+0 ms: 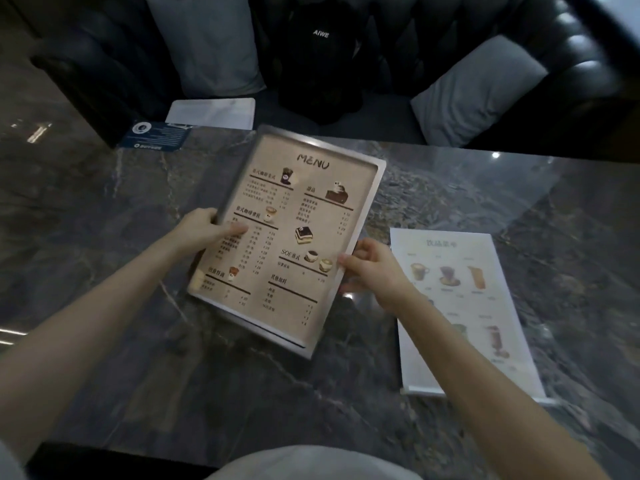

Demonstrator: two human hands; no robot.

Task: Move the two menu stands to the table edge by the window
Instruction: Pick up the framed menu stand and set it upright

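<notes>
Head view, one frame. Left hand closed on the left edge of the beige menu stand, thumb over the printed face, fingers hidden behind. Right hand closed on the right edge lower down, thumb on the frame, fingers under it. Both grips look firm. Stand is tilted, top toward 12 o'clock; whether its lower end touches the tabletop cannot be told. It sits at frame centre, over the middle of the table.

Second stand, the white drinks menu stand, is at 3 to 4 o'clock of the right hand, just beside it, resting on the table on its own base, untouched by either hand.

Progress, as judged: first stand is in hand and not yet set down at any edge; second stand not started. No window is visible in frame, so which edge is the target cannot be told. Roughly the first half of the job is under way, all placing left to do.

Surface: dark grey marble table with pale veins, glossy, showing lamp reflections. Blue card lies at 11 o'clock near the far edge.

Room: dim. Dark tufted sofa across the table at 12 o'clock, with grey cushions, a black backpack between them, and a white sheet on the seat
</notes>
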